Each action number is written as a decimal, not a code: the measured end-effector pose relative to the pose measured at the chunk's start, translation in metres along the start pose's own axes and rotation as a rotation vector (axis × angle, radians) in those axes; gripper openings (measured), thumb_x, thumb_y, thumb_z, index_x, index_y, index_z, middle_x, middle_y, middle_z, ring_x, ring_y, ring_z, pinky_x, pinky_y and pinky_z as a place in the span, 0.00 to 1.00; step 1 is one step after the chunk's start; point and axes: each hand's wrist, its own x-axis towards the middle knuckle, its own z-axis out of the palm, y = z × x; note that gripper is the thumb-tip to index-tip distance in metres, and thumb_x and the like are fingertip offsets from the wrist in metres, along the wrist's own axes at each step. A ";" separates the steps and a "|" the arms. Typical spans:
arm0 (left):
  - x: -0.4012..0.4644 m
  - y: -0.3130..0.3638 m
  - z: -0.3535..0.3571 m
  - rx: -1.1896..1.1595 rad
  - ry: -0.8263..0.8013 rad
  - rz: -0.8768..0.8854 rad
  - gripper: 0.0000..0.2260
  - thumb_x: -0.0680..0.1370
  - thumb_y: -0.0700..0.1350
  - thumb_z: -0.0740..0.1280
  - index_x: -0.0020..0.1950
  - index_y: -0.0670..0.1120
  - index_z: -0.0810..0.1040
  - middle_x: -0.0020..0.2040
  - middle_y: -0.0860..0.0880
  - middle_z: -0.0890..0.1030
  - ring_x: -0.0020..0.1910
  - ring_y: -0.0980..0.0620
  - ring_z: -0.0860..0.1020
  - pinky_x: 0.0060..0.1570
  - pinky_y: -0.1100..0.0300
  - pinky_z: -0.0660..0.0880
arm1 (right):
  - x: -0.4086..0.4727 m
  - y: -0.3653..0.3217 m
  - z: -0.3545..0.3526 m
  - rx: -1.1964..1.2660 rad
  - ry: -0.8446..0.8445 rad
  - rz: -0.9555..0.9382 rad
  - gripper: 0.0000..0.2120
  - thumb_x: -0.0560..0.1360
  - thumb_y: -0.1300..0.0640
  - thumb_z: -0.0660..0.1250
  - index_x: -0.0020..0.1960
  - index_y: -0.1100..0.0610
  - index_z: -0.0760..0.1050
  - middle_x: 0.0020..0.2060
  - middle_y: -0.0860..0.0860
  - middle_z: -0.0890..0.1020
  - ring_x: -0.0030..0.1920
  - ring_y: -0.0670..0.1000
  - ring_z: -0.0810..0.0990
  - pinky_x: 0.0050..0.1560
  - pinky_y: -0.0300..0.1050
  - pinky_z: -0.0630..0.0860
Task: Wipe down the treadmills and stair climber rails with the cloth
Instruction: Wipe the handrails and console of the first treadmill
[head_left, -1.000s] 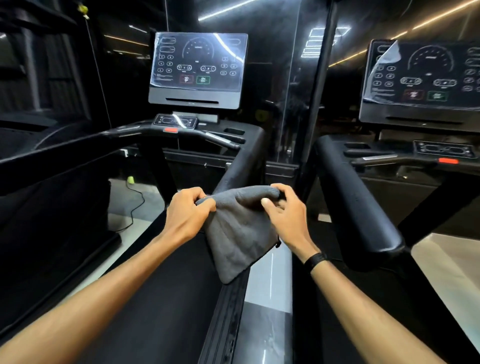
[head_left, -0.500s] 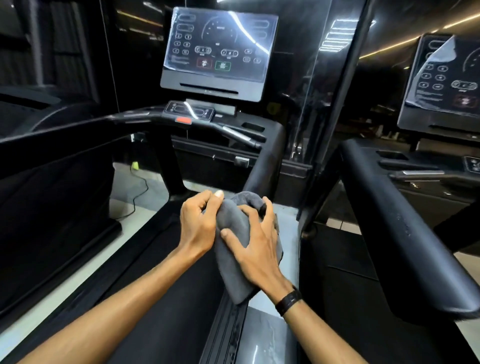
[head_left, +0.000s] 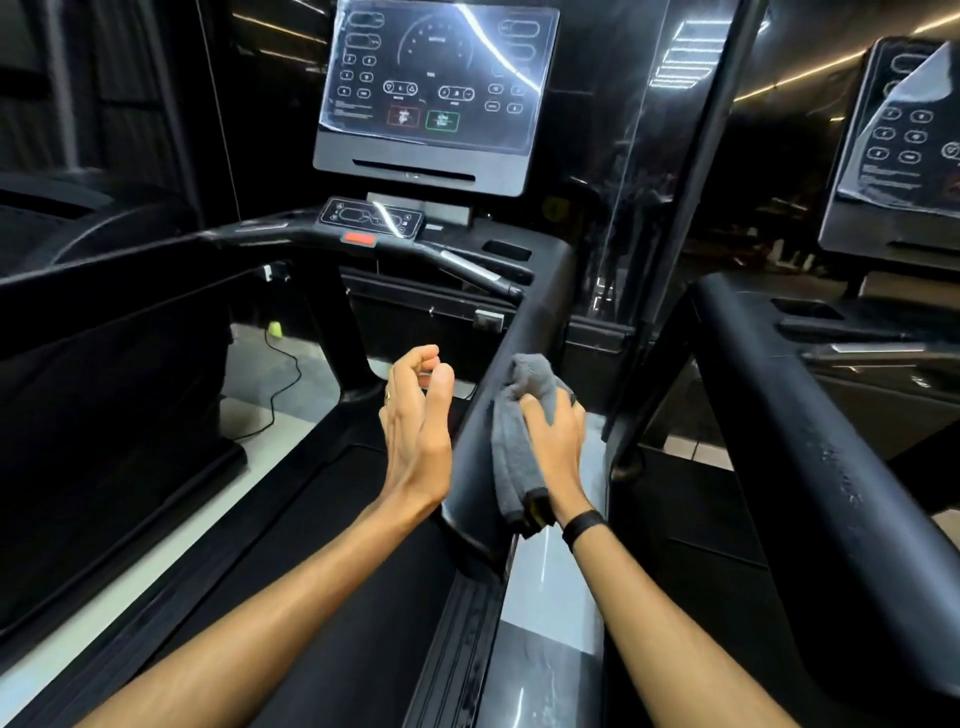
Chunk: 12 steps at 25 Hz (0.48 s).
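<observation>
My right hand (head_left: 557, 447) presses a bunched grey terry cloth (head_left: 517, 441) onto the black padded side rail (head_left: 511, 364) of the near treadmill, fingers clamped over the fabric. Cloth lies on the rail's right face, near its lower end, one fold hanging below my palm. Black band (head_left: 583, 524) on that wrist. My left hand (head_left: 418, 431) hangs just left of the rail, empty, fingers loosely curled, touching nothing. Glossy console screen (head_left: 436, 88) stands beyond the rail's far end.

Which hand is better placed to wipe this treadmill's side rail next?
Right. The right hand presses the grey cloth against the side rail, while the left hand hangs empty beside it.
</observation>
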 end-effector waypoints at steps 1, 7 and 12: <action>-0.001 0.000 0.000 -0.009 0.008 -0.025 0.27 0.76 0.65 0.54 0.66 0.50 0.72 0.62 0.55 0.76 0.63 0.57 0.73 0.70 0.43 0.65 | -0.003 0.008 -0.003 0.079 0.020 0.053 0.17 0.81 0.50 0.63 0.66 0.58 0.72 0.66 0.59 0.72 0.66 0.60 0.72 0.66 0.58 0.71; -0.001 -0.001 0.003 -0.067 0.120 0.039 0.22 0.78 0.61 0.55 0.57 0.46 0.75 0.50 0.53 0.79 0.51 0.51 0.77 0.54 0.57 0.72 | -0.112 0.022 0.002 0.116 0.130 0.240 0.28 0.76 0.36 0.60 0.67 0.54 0.70 0.67 0.58 0.72 0.66 0.60 0.72 0.64 0.55 0.72; 0.005 -0.009 0.001 -0.030 0.073 0.072 0.22 0.79 0.59 0.53 0.57 0.44 0.75 0.52 0.49 0.80 0.51 0.57 0.78 0.52 0.64 0.72 | -0.076 -0.028 0.013 -0.225 -0.003 -0.155 0.19 0.74 0.36 0.62 0.60 0.45 0.72 0.71 0.51 0.64 0.69 0.55 0.63 0.66 0.58 0.63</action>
